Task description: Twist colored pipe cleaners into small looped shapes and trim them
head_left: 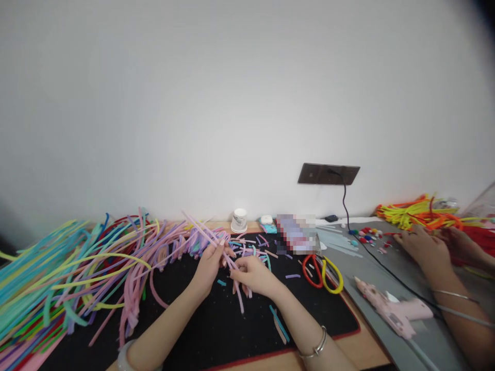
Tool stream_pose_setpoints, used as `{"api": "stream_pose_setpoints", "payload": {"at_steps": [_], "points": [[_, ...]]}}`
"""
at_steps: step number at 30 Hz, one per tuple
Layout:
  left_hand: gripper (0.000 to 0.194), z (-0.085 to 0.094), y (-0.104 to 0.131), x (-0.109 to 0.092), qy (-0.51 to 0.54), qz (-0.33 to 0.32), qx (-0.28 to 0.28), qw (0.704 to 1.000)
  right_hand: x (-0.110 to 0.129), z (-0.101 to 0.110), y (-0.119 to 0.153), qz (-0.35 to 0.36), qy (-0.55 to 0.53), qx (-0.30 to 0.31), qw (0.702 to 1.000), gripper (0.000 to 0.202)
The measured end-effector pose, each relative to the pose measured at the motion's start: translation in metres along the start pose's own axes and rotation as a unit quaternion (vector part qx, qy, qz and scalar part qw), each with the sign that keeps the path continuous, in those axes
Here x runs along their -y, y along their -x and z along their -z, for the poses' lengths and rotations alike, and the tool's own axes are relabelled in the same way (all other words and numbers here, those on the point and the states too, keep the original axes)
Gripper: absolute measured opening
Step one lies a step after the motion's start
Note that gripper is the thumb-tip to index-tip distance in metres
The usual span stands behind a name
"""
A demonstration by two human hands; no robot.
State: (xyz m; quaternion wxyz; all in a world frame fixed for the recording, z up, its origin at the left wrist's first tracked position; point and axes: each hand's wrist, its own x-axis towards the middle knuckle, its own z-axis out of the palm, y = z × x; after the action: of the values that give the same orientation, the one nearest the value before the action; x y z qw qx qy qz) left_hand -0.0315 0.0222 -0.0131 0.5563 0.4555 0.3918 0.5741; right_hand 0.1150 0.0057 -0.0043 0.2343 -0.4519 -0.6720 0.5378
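Observation:
Pink and lilac pipe cleaners point(204, 230) slant between my two hands above the black mat. My left hand point(211, 263) is closed around them near their middle. Just to the right, my right hand point(249, 275) pinches the same pipe cleaners lower down, and their ends poke out beneath the fingers. Behind my hands lie short cut pieces of pipe cleaner point(251, 251) in lilac, pink and teal. Scissors point(322, 273) with a red and a yellow handle loop rest on the mat to the right.
Long pastel pipe cleaners point(77, 263) heap up at left. A white cup point(240, 219) stands by the wall. At right are a pink glue gun point(394, 306) with a black cord point(381, 263), small pompoms point(367, 236), and a co-worker's hands point(425, 250) near yellow and orange pipe cleaners point(410, 212).

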Motion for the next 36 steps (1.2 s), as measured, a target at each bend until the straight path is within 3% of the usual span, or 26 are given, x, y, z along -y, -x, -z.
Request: {"api": "stream_pose_setpoints", "payload": {"at_steps": [4, 7, 11, 15, 18, 23, 31, 36], "points": [[0.041, -0.003, 0.002, 0.003, -0.049, 0.013, 0.009, 0.999, 0.003, -0.001, 0.005, 0.024, 0.126, -0.025, 0.991, 0.016], [0.04, -0.002, 0.003, 0.003, -0.086, -0.005, -0.008, 0.996, 0.007, -0.001, 0.008, 0.073, 0.21, -0.079, 0.972, 0.02], [0.04, 0.002, 0.001, 0.005, -0.121, -0.03, -0.028, 0.992, 0.006, 0.0, 0.008, 0.11, 0.261, -0.121, 0.951, 0.019], [0.04, 0.006, -0.001, 0.006, -0.115, -0.03, -0.016, 0.993, 0.0, 0.001, 0.006, 0.084, 0.192, -0.046, 0.977, 0.026], [0.04, 0.007, -0.001, 0.004, -0.097, -0.025, -0.013, 0.995, -0.002, 0.002, 0.004, 0.039, 0.07, 0.017, 0.997, 0.025], [0.04, 0.008, 0.0, 0.001, -0.019, -0.003, 0.003, 1.0, 0.002, 0.01, 0.005, -0.011, -0.119, 0.081, 0.99, 0.035], [0.042, 0.007, 0.001, 0.004, 0.039, 0.042, 0.047, 0.997, -0.001, 0.018, 0.006, -0.053, -0.154, 0.156, 0.974, 0.032], [0.044, 0.008, 0.002, 0.004, 0.017, 0.048, 0.056, 0.997, 0.005, 0.018, 0.01, -0.047, -0.116, 0.136, 0.983, 0.029]]}}
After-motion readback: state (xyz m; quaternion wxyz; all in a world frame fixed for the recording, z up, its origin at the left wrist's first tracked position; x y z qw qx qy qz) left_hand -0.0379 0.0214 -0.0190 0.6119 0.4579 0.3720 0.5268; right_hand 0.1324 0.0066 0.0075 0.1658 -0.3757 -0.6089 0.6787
